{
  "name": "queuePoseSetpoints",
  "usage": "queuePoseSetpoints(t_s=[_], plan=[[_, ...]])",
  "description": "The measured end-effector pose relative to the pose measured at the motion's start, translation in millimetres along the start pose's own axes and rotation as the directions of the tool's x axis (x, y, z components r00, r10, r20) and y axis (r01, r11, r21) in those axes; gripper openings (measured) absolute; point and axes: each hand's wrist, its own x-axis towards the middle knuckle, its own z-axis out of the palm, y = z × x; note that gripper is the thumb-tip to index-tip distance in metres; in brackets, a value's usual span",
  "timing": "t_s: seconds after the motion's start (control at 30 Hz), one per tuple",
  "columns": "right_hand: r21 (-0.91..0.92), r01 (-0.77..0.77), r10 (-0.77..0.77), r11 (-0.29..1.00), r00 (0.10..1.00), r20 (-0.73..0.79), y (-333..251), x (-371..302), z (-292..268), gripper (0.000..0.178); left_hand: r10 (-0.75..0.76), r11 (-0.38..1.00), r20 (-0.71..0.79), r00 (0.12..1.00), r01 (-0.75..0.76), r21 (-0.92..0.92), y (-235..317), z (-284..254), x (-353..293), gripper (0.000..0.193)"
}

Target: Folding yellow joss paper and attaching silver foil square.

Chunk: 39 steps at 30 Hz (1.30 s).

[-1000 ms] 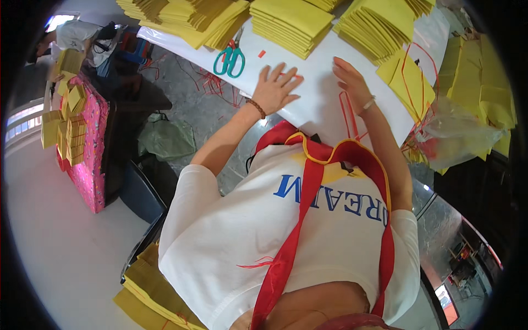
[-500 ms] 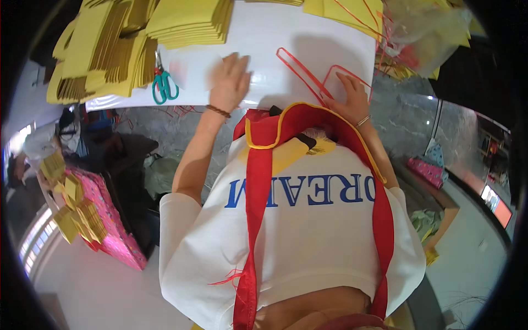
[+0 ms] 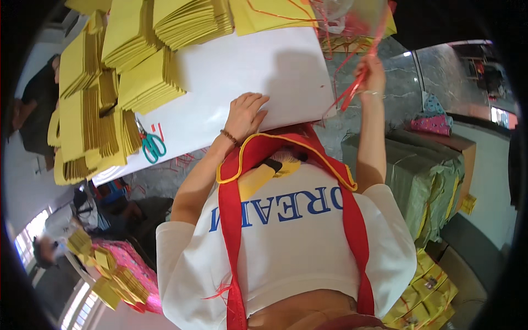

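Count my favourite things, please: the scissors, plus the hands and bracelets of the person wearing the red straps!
Hands: 2 (left hand, and right hand holding red strands)
Bracelets: 2 (brown beaded bracelet, pale bangle)
Scissors: 1 pair, green-handled scissors
Total: 5

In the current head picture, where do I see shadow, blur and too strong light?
Head view: a soft shadow lies on the white table; head view: the red strings smear above the right hand; head view: windows at lower left look washed out.
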Motion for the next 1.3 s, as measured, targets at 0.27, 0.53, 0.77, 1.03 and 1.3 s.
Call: queuePoseSetpoints(t_s=[0.27,0.53,0.77,1.03,1.3], plan=[[0.242,0.007,-0.042,0.970,0.989,0.140,-10,-23,43,0.008,-0.101,0.793,0.217,0.971,0.211,-0.572,46,-19,28,0.057],[0.298,-0.336,0.272,0.894,0.933,0.235,85,-65,114,0.017,-0.370,0.337,0.278,0.886,0.407,-0.849,56,-29,35,0.063],[0.038,-0.547,0.512,0.836,0.803,0.305,67,-41,97,0.011,-0.487,0.637,-0.087,0.869,0.286,-0.716,32,-41,17,0.030],[-0.384,-0.321,0.498,0.866,0.634,0.591,31,53,148,0.017,-0.642,0.741,-0.355,0.679,0.431,-0.515,14,-49,14,0.021],[-0.896,0.338,0.697,0.289,0.567,0.439,72,155,166,0.057,-0.632,0.768,-0.357,0.688,0.496,-0.404,37,1,48,0.021]])
